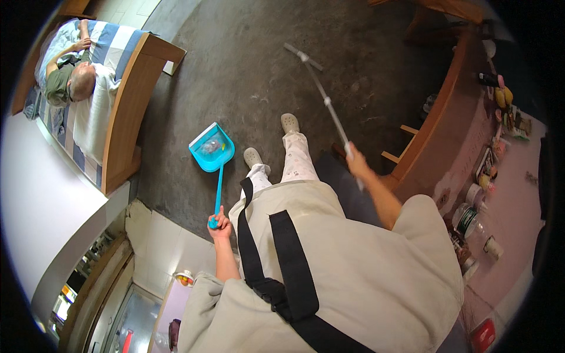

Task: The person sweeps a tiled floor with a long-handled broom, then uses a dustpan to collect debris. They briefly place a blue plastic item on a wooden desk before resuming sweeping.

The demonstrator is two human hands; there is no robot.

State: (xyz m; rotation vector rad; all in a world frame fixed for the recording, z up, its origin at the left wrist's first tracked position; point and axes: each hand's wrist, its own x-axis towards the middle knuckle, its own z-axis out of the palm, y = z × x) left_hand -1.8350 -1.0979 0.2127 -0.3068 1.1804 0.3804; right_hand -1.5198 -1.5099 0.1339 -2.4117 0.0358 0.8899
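My left hand point(220, 226) is closed around the top of the handle of a blue long-handled dustpan point(219, 189). The pan is low over the floor at my left, and whether it touches is hard to tell. Inside it lie a greyish clump of debris point(212, 146) and a small yellow-green scrap point(223, 147). My right hand point(358, 162) grips the pale pole of a long-handled floor squeegee or sweeper point(334, 115). Its narrow crossbar head point(303, 56) is out ahead of my feet, slightly blurred. Faint pale bits point(259, 97) show on the dark floor point(238, 70) between.
A wooden-framed bed point(132, 101) stands at the left, with a person point(70, 84) lying on it. Along the right runs a wooden table point(454, 154) crowded with bottles, jars and packets. A stool point(405, 143) is partly under it. A pink-topped surface point(174, 300) holds a fruit bowl point(184, 279).
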